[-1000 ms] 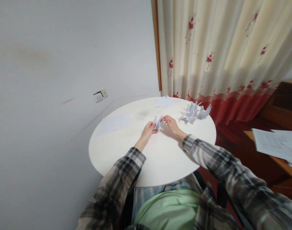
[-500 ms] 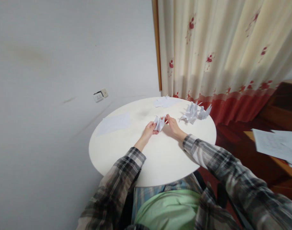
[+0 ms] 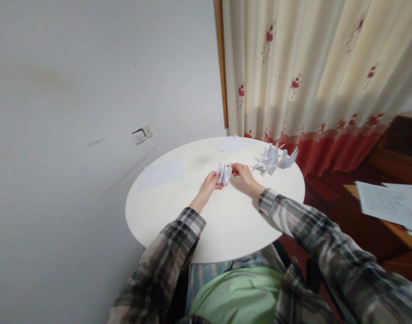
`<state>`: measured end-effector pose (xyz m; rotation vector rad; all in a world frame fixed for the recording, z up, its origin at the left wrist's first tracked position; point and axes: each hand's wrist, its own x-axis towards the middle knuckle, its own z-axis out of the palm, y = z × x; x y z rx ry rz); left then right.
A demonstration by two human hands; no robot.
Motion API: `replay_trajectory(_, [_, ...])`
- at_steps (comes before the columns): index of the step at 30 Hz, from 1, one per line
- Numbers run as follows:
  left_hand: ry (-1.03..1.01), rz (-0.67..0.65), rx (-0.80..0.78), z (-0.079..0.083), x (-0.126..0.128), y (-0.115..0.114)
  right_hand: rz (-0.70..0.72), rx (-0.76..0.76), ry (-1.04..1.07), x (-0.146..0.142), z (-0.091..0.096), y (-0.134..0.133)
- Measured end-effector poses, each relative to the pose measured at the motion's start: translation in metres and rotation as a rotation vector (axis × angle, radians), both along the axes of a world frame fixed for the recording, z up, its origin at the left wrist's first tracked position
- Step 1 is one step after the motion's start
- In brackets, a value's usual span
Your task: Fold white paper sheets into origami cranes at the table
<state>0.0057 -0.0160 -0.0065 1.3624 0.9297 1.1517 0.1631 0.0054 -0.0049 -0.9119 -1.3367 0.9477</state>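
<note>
A small folded white paper figure (image 3: 223,173) is held just above the round white table (image 3: 226,225), near its middle. My left hand (image 3: 210,182) pinches its lower left side. My right hand (image 3: 242,173) pinches its right tip with closed fingers. Both plaid sleeves reach in from the bottom of the view.
Several finished folded paper figures (image 3: 275,159) are piled at the table's far right. A flat white sheet (image 3: 161,174) lies at the left, and more white paper (image 3: 230,144) at the far edge. A flowered curtain (image 3: 310,72) hangs behind. Loose sheets (image 3: 390,201) rest on wooden furniture at right.
My right hand has shifted slightly along the paper figure's right tip, and the figure has turned a little between my fingers. Everything else on the table stays the same.
</note>
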Motion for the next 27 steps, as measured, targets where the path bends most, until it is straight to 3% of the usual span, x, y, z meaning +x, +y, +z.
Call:
replay_trajectory(11, [0.029,0.049,0.006,-0.0021,0.0011,0.0023,0.038,-0.063,0.027,-0.002,0.0001,-0.0013])
replay_trajectory(20, [0.018,0.108,0.037,-0.0019,0.0017,0.0025,0.019,-0.004,0.034,-0.0027,-0.0071,0.0039])
replay_trajectory(27, [0.048,0.126,0.054,-0.0029,0.0011,0.0039,0.029,0.033,0.0,-0.0021,-0.0023,-0.0003])
